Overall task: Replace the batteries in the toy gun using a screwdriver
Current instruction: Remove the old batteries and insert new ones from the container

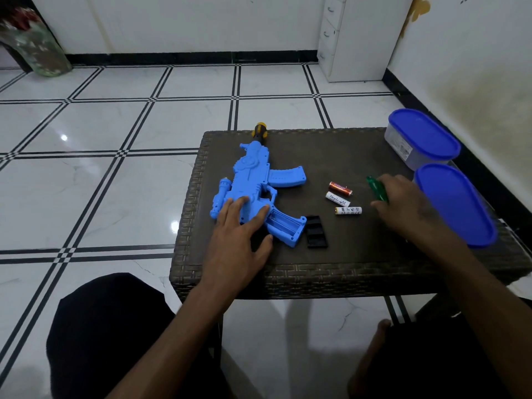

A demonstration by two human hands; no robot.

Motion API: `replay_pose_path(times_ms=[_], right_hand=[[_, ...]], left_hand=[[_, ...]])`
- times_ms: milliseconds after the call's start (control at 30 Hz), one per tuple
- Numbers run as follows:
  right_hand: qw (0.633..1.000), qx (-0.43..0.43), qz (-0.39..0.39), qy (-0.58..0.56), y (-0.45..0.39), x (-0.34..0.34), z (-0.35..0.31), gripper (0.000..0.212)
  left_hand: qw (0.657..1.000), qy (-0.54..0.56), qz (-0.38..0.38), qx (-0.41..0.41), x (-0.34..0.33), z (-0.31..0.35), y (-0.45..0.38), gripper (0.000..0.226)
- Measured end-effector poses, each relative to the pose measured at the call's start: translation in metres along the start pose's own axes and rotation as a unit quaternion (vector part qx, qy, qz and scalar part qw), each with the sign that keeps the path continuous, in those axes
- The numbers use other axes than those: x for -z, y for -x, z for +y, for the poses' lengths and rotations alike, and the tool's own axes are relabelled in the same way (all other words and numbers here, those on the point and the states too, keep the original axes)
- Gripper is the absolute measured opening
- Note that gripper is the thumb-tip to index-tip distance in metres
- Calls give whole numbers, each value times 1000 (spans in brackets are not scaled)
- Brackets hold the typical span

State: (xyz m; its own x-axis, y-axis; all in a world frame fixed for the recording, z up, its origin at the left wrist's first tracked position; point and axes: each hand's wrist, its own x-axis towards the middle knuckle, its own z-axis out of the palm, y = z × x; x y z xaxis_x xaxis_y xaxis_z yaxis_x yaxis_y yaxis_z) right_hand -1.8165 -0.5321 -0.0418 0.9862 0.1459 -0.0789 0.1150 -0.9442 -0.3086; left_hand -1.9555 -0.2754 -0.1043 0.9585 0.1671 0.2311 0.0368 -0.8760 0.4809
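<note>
Lying on the left part of the dark worktop [345,263], the blue toy gun [253,182] has its battery bay uncovered, and the left hand [240,240] rests flat and spread on its grip. Right of the gun sit a black cover [316,232] and three loose batteries [342,198]. Further right, the right hand [403,205] grasps a green screwdriver [376,188].

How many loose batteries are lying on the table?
3, clustered between the two hands: a copper-coloured battery farthest away, a white battery just below it, and a white and yellow battery nearest. Others could sit unseen in the toy gun's open compartment.
</note>
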Motion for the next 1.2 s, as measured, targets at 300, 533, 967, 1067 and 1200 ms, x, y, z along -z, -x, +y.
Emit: replay_pose_path(times_ms=[300,533,967,1067,1200], right_hand=[[998,-16,22,48,-1,-6,4,42],[990,-38,-33,131,-9,-7,-3,35],[972,69,187,124,-58,39,17,22],[967,37,199,156,-88,51,33,38],[987,-93,96,91,-121,64,66,64]], left_hand=[[1000,-7,3,-2,0,0,0,54],[1000,-2,-4,2,1,1,0,54],[996,62,58,-19,17,29,-33,37],[991,95,74,-62,14,48,-59,31],[986,114,63,-104,5,77,-97,29]])
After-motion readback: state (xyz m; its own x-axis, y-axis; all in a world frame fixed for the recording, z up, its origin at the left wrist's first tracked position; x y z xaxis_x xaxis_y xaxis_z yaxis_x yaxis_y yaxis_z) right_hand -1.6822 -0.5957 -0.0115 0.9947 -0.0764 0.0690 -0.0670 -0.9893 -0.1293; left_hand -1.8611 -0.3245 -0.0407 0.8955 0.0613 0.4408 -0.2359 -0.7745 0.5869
